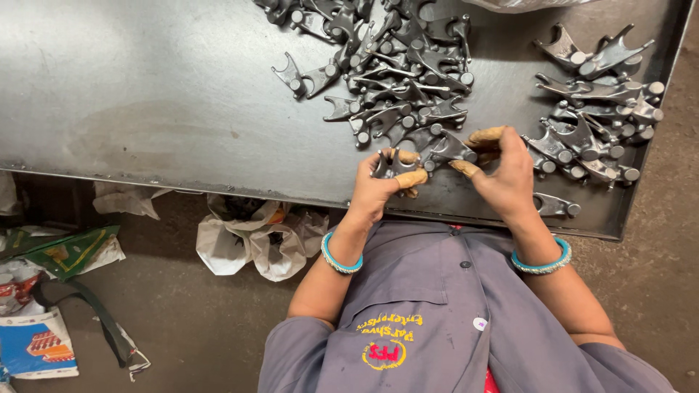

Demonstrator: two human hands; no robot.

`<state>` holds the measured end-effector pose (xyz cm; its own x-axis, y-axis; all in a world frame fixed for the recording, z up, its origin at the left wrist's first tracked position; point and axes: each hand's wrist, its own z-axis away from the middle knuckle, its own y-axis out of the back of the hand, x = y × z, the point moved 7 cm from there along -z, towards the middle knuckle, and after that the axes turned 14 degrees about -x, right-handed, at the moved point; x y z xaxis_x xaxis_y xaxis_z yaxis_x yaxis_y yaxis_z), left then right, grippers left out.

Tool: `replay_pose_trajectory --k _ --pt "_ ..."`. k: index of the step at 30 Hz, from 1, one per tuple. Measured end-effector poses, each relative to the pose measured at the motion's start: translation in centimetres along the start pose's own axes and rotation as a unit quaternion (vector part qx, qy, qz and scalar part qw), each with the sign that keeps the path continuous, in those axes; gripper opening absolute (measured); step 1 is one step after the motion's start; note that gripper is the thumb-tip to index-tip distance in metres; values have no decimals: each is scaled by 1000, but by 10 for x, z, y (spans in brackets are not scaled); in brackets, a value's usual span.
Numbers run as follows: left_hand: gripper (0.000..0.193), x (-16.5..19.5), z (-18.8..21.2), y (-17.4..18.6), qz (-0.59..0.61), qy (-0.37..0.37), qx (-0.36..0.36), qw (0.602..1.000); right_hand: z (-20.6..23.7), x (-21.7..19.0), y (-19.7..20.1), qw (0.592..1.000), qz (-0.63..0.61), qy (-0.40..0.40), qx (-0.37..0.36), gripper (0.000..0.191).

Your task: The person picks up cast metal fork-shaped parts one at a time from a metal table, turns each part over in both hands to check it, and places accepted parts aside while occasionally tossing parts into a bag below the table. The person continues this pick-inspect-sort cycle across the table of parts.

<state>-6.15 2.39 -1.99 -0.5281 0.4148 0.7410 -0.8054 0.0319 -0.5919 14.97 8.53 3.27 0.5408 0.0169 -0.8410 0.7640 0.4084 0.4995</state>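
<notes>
Our left hand point(378, 182) sits at the near edge of the grey steel table point(145, 94), fingers point(412, 177) clamped on a small dark grey forked metal casting point(388, 163). The casting is held just above the table, near the middle of the near edge.

Our right hand point(504, 169) is just beside it, fingers curled together around the end of a second forked grey casting point(451, 150); we read that as a grip. This part touches the near fringe of the big centre pile of the same castings point(397, 65), which runs to the far edge.

A second, smaller pile of castings point(601, 116) lies towards the right edge, right of the right hand. One single casting point(553, 206) lies alone near the near right corner, close to the right wrist.

The fingertips of both hands carry tan coverings. Each wrist has a turquoise bangle point(341, 258).

On the floor under the near edge: crumpled white plastic bags point(251, 244) and a green packet point(69, 251) further left.
</notes>
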Motion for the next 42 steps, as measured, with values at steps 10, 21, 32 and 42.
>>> replay_pose_trajectory --k 10,21,32,42 --pt "37 -16 -11 -15 -61 28 12 998 25 76 -8 747 -654 -49 -109 33" --pt "39 -63 -33 -30 104 54 -2 993 32 63 4 796 -596 -37 -100 27" --pt "68 -47 -28 -36 375 64 -111 918 18 -33 12 964 -248 87 -40 25" --pt "46 -39 -20 11 377 -18 -66 924 9 -50 -6 960 270 49 64 52"
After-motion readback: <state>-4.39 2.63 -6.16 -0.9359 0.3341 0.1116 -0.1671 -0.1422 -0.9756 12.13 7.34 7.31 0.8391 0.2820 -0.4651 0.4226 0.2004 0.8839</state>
